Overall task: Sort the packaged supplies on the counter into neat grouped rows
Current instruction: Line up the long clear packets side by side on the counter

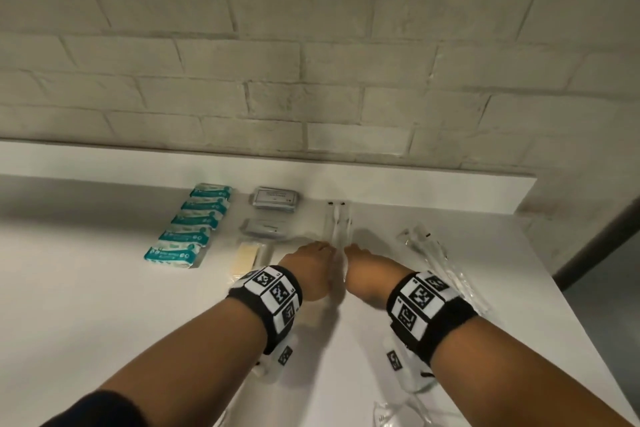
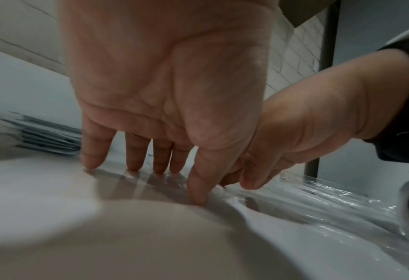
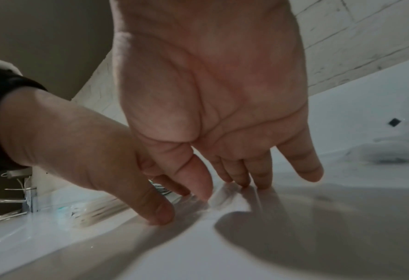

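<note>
Both hands sit side by side at the counter's middle. My left hand [image 1: 313, 253] [image 2: 150, 170] has straight fingers, their tips pressing on a long clear packet [image 1: 337, 229] [image 2: 131, 180] that lies lengthwise toward the wall. My right hand [image 1: 360, 255] [image 3: 246, 183] touches the same clear film [image 3: 227, 197] from the right, fingers straight too. At the left, several teal packs [image 1: 194, 225] form a row. Two grey packets [image 1: 275, 199] and a cream packet [image 1: 247, 256] line up beside them. Neither hand grips anything.
More clear long packets [image 1: 433, 253] lie loose at the right, near the white counter's [image 1: 104, 288] right edge. Another clear wrapper [image 1: 398, 416] sits by the front edge. A raised white ledge [image 1: 450, 191] and a brick wall close off the back.
</note>
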{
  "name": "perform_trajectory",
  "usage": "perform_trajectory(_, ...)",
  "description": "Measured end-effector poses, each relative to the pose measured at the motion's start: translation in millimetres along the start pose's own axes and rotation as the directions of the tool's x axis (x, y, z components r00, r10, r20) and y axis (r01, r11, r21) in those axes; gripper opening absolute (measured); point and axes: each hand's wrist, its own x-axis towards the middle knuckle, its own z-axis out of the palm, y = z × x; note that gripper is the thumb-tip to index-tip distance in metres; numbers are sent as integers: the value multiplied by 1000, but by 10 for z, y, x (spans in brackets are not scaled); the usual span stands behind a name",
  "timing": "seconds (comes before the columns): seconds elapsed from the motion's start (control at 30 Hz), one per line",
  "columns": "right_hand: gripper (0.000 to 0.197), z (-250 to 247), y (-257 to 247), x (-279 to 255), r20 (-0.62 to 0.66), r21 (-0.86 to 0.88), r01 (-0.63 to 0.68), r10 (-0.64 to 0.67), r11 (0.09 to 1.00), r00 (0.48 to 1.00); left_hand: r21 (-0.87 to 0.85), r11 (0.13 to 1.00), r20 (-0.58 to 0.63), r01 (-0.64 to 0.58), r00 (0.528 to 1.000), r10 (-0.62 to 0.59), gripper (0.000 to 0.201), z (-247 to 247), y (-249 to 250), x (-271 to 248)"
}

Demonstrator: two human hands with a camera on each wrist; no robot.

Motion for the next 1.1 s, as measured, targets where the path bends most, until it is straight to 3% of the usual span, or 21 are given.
perform_trajectory(0.23,45,-116,54,108,21,-31,39,-39,999,999,11,1000,80,-24,997,23,53,-147,22,179)
perform_trajectory(0.3,45,-189,138,48,-8,14,64,-64,998,998,32,999,100,-30,995,26,67,-139,29,188)
perform_trajectory(0.37,51,-295,320,-28,-149,99,12,3,995,989,66,998,117,-16,993,8,89,-100,38,177)
perform_trajectory(0.47,46,-481,702,-163,-408,148,-189,234,971,883,75,992,122,-99,988,89,90,-24,111,167)
perform_trajectory(0.53,43,-603,936,-254,-357,175,-365,405,914,842,92,985,119,-144,984,133,86,20,151,156)
perform_trajectory(0.57,43,-635,1026,-295,-263,163,-431,460,888,848,91,985,114,-146,984,135,84,42,157,160)
perform_trajectory(0.67,37,-561,1198,-337,-39,29,-480,481,877,876,62,989,92,-136,987,130,81,92,147,179)
perform_trajectory(0.77,21,-473,1247,-314,-57,60,-486,489,872,871,38,989,67,-140,988,138,79,96,142,179)
perform_trajectory(0.87,31,-597,1119,-209,-147,169,-455,479,874,866,38,989,61,-144,988,142,77,106,143,169)
perform_trajectory(1.03,30,-654,807,17,-104,474,-253,339,843,935,22,989,56,-145,988,143,78,124,124,174)
perform_trajectory(1.1,32,-559,784,12,-140,428,-231,317,874,938,19,990,64,-143,988,141,78,133,110,178)
